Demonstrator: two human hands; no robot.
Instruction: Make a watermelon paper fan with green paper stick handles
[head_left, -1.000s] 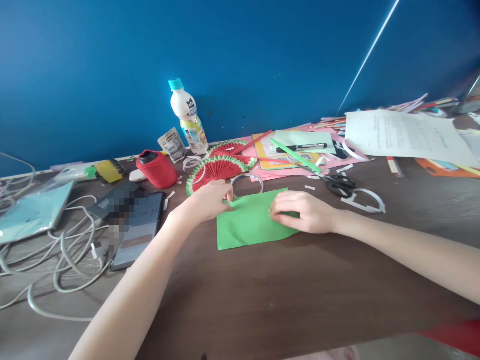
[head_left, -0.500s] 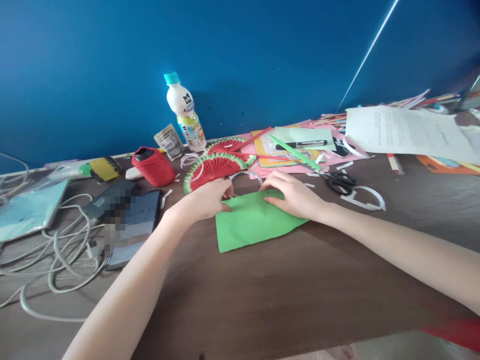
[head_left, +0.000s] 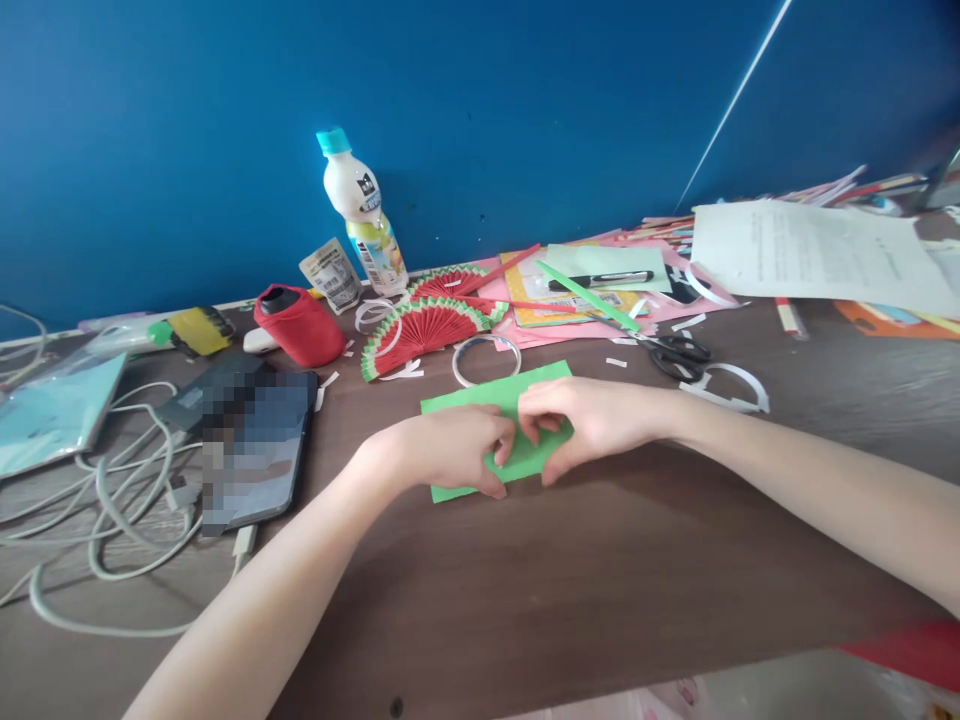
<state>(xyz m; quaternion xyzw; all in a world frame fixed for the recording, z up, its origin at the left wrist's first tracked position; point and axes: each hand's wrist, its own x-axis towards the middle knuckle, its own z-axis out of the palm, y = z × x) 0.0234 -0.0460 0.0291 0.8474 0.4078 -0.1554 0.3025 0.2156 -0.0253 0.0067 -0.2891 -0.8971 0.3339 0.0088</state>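
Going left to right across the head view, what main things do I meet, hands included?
Light blue packet → phone → upright bottle → left hand → right hand → scissors → white printed sheet.

Soft, moderate light falls fairly evenly, the blue wall [head_left: 525,120] dimming toward the upper right corner. A faint shadow lies under the right hand [head_left: 592,425]. Outer edges stretch and blur, and mosaic blocks hide part of the phone [head_left: 274,470].
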